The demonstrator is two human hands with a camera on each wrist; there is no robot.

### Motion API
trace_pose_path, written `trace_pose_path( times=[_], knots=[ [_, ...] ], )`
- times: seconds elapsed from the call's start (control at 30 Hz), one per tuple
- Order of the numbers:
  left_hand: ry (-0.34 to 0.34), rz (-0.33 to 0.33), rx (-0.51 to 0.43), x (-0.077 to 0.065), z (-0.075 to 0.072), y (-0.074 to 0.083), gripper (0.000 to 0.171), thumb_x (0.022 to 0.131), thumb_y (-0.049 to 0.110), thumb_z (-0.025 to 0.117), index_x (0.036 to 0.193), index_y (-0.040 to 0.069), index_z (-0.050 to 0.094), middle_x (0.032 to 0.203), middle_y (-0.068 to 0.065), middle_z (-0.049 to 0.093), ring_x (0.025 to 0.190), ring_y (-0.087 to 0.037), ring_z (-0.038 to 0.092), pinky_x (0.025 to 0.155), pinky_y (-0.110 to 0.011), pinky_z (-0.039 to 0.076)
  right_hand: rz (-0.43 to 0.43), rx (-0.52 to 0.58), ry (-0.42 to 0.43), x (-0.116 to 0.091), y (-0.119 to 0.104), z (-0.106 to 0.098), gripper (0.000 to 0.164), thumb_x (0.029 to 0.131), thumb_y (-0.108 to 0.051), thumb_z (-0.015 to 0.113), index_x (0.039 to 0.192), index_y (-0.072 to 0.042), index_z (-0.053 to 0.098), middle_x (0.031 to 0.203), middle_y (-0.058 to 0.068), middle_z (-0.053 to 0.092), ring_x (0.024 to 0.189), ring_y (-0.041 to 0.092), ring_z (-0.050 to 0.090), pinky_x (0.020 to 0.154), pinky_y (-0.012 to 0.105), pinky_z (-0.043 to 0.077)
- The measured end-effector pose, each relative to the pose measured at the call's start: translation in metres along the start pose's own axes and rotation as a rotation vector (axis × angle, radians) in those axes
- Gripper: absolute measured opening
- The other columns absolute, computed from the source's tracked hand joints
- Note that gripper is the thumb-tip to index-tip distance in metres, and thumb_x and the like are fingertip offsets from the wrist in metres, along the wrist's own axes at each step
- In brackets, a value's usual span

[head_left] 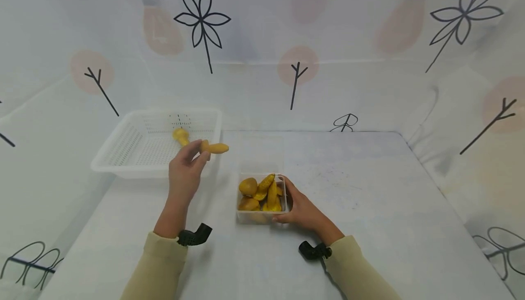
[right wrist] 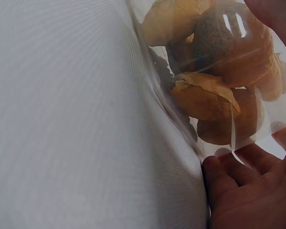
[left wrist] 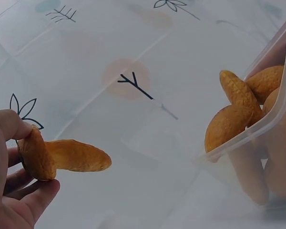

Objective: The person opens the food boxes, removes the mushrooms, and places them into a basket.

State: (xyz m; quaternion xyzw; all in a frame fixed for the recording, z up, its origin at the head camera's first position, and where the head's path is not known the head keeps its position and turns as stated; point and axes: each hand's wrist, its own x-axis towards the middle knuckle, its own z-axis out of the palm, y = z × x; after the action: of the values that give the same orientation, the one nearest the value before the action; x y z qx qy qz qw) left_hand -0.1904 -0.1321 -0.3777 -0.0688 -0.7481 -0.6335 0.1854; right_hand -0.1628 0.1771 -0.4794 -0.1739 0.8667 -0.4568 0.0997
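My left hand pinches a yellow-brown mushroom by its cap, above the right front edge of a white perforated basket. In the left wrist view the stem of this mushroom points right, toward the container. With fingers and thumb spread round its right side, my right hand holds a clear plastic container on the table. Several mushrooms fill the container, some up to its rim. Another mushroom lies in the basket, partly behind my left hand.
The white table carries the basket at back left and the container near the middle. Behind it hangs a pale cloth printed with plants and bulbs. A black wrist camera sits at my left cuff, another camera at the right.
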Motion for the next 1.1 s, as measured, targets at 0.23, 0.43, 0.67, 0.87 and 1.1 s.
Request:
trace_pose_path(
  times=[0.23,0.43,0.67,0.87,1.1],
  knots=[
    [0.058,-0.025,0.069,0.006,-0.005,-0.005,0.04,0.095,0.014,0.061,0.133,0.008,0.055,0.133,-0.009,0.058,0.129,-0.02,0.054,0.096,-0.02,0.05,0.007,-0.003,0.0,0.001,0.0,0.0,0.12,0.067,-0.049,0.085,0.156,-0.03,0.006,0.161,0.003,0.021,0.148,0.026,0.024,0.119,0.055,0.02],
    [0.086,-0.041,0.101,0.01,-0.01,-0.011,0.042,0.096,0.016,0.06,0.136,0.009,0.052,0.138,-0.008,0.054,0.132,-0.02,0.051,0.1,-0.022,0.049,0.011,-0.008,-0.003,0.001,0.0,0.0,0.12,0.067,-0.049,0.085,0.156,-0.029,0.007,0.162,0.004,0.021,0.148,0.027,0.023,0.119,0.056,0.02],
    [0.097,0.019,0.156,0.014,-0.017,-0.018,0.042,0.095,0.011,0.059,0.135,0.003,0.051,0.137,-0.013,0.052,0.133,-0.027,0.05,0.098,-0.02,0.049,0.024,-0.001,-0.003,0.001,0.0,0.0,0.12,0.067,-0.049,0.085,0.156,-0.03,0.007,0.161,0.003,0.021,0.148,0.026,0.024,0.119,0.055,0.02],
    [0.107,0.059,0.239,0.018,-0.024,-0.023,0.041,0.095,0.012,0.061,0.134,0.002,0.052,0.136,-0.015,0.053,0.133,-0.028,0.05,0.099,-0.022,0.048,0.023,0.002,-0.005,0.0,-0.001,-0.001,0.121,0.067,-0.049,0.085,0.156,-0.028,0.007,0.162,0.003,0.02,0.148,0.026,0.023,0.119,0.055,0.019],
    [0.078,0.074,0.339,0.023,-0.03,-0.027,0.042,0.095,0.015,0.061,0.134,0.001,0.052,0.138,-0.016,0.052,0.134,-0.029,0.048,0.102,-0.028,0.048,0.024,0.0,-0.007,0.0,-0.001,-0.001,0.121,0.067,-0.05,0.085,0.156,-0.028,0.005,0.162,0.004,0.019,0.149,0.027,0.022,0.119,0.056,0.019]
  ],
)
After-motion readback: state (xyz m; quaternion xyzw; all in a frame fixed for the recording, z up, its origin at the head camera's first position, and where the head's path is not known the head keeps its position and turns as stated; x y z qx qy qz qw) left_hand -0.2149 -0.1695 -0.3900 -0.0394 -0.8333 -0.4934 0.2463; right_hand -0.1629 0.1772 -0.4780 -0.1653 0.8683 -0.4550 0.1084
